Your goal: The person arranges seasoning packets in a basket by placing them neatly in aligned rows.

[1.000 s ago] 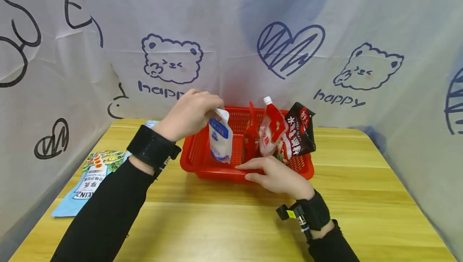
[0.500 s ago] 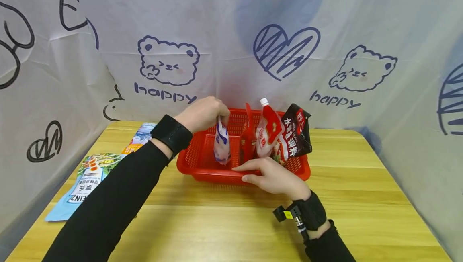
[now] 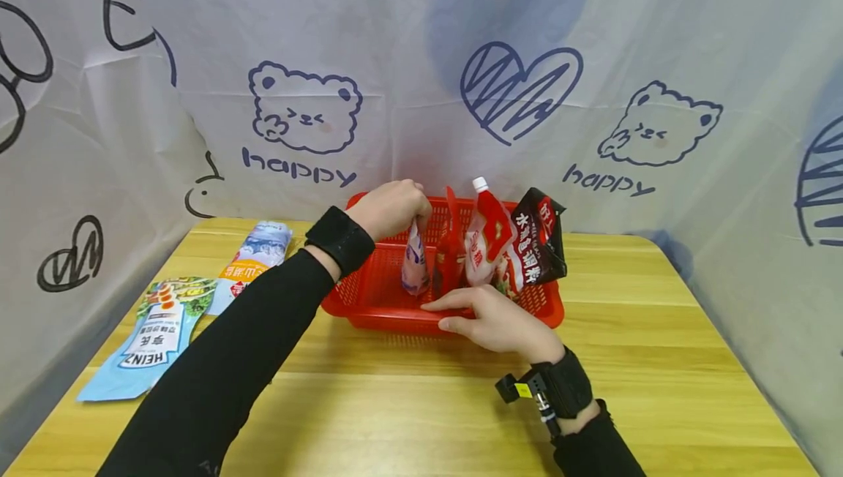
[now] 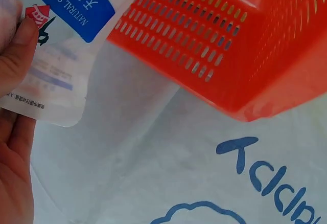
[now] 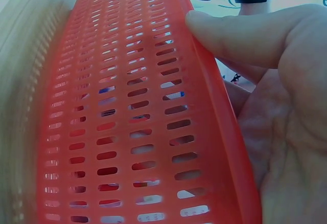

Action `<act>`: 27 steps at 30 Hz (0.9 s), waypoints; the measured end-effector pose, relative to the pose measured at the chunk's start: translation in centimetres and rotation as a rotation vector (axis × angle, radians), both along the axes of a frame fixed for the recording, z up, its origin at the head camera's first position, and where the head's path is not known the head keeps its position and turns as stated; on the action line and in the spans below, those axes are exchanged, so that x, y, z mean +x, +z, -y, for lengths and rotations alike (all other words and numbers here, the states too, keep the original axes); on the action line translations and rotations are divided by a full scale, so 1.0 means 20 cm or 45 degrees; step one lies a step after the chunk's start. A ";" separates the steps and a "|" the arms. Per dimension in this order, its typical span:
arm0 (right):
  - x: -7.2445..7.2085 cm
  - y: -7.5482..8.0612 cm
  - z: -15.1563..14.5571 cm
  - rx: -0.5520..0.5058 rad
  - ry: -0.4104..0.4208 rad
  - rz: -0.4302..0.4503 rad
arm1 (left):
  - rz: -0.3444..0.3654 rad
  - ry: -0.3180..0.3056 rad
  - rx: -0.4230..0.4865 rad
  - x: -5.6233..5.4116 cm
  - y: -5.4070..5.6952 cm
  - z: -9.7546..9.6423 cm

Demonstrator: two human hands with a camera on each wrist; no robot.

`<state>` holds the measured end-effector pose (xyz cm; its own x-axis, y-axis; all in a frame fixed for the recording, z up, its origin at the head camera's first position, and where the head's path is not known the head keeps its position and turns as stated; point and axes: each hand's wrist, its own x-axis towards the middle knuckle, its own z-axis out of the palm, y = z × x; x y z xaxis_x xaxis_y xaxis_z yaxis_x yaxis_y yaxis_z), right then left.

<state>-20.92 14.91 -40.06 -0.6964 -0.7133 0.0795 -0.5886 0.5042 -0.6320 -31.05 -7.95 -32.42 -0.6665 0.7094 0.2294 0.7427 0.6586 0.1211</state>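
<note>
My left hand (image 3: 393, 210) pinches the top of a white and blue bag of sea salt (image 3: 415, 265), holding it upright inside the red basket (image 3: 375, 317). In the left wrist view the thumb presses on the bag's printed face (image 4: 66, 29). The right hand (image 3: 497, 322) grips the basket's front rim; the right wrist view shows its thumb against the slotted outer wall (image 5: 122, 111). Beside the salt, on its right, stand a narrow red packet (image 3: 450, 257), a red and white pouch with a white cap (image 3: 489, 239) and a black seasoning packet (image 3: 545, 232).
A light blue Heinz pouch (image 3: 154, 338) lies on the wooden table (image 3: 408, 418) at the left. Next to it lies a blue, white and orange packet (image 3: 263, 246), partly behind the left sleeve. A white cloth (image 3: 408, 31) with drawings hangs behind the basket.
The left hand has moved right and slightly down with the salt bag, which has turned from face-on to edge-on, closer to the red packet. The right hand stays on the basket rim.
</note>
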 end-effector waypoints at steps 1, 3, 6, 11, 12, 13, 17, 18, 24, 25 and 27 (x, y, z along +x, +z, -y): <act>0.00 0.00 0.00 -0.001 0.000 0.001 | -0.005 -0.003 -0.001 0.00 -0.01 0.00; 0.00 0.00 0.00 0.000 0.000 0.003 | -0.008 -0.011 -0.002 0.00 -0.02 -0.01; 0.00 0.00 0.01 0.000 -0.005 0.007 | -0.003 -0.019 -0.002 0.00 -0.02 -0.01; 0.00 0.00 0.00 0.003 -0.012 -0.002 | 0.002 -0.043 -0.005 0.03 -0.01 -0.02; 0.00 0.00 0.00 0.003 -0.012 -0.004 | 0.008 -0.045 -0.007 0.03 -0.01 -0.02; 0.00 0.00 0.00 0.004 -0.012 -0.008 | 0.015 -0.046 -0.008 0.04 -0.01 -0.03; 0.00 0.00 0.01 0.005 -0.010 -0.012 | 0.012 -0.042 -0.017 0.05 -0.01 -0.03; 0.00 0.00 0.01 0.006 -0.011 -0.012 | -0.002 -0.046 -0.023 0.05 -0.01 -0.03; 0.00 0.00 0.00 0.006 -0.017 -0.005 | -0.097 -0.078 -0.054 0.06 -0.03 -0.02; 0.00 0.00 0.00 0.005 -0.019 -0.005 | -0.105 -0.084 -0.051 0.06 -0.03 -0.02; 0.00 0.00 0.00 0.004 -0.020 -0.002 | -0.114 -0.100 -0.039 0.07 -0.03 -0.02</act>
